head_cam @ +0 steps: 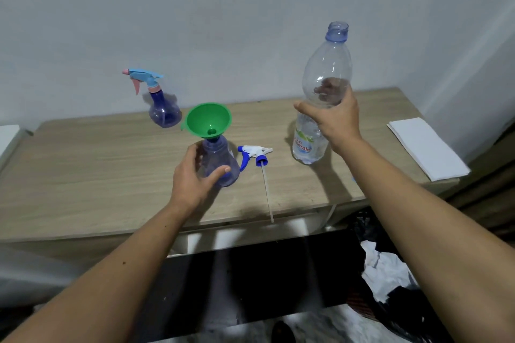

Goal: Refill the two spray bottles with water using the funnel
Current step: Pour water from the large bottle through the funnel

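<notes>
Wooden table [97,175]: left hand [192,178] wraps the near, clear blue spray bottle [220,161], green cone funnel [207,120] seated in its neck. Right hand [334,117] grips the uncapped water bottle [324,86], water low inside. Trigger head [255,154] lies between them. Second spray bottle [164,111] stands capped far left.

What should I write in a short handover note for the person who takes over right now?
Left hand: holds the near spray bottle, green funnel in its neck.
Right hand: grips the uncapped water bottle, upright on the table, water low.
White and blue sprayer head lies beside the near bottle.
Far spray bottle has its sprayer on.
Done: near bottle opened, funnel placed. Its fill level is unclear.
Left: pour, refit head, then do the far bottle.
</notes>
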Available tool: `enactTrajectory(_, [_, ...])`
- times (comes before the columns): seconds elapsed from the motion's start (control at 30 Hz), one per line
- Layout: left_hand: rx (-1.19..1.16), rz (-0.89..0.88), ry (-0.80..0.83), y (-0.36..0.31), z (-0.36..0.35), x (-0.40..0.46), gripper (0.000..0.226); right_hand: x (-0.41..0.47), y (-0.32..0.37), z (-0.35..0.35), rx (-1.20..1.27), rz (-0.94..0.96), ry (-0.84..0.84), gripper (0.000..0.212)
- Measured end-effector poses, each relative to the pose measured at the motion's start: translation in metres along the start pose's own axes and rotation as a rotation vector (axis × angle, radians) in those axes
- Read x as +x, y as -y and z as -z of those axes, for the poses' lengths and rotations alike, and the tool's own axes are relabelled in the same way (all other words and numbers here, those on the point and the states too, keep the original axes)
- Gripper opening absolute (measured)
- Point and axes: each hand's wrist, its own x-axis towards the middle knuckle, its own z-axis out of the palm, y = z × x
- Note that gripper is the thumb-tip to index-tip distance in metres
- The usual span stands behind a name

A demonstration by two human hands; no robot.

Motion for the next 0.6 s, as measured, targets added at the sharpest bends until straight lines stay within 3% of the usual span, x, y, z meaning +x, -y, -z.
enactTrajectory(0.17, [0.003,-0.009,-0.01,0.005,-0.001,0.001,0.072,0.004,-0.009,0.002,0.043,-0.001,-0.004,0.07])
enactTrajectory(0.6, [-0.006,-0.033,-0.024,0.007,-0.005,-0.001,0.068,0.006,-0.018,0.004,0.035,0.016,0.097,0.084])
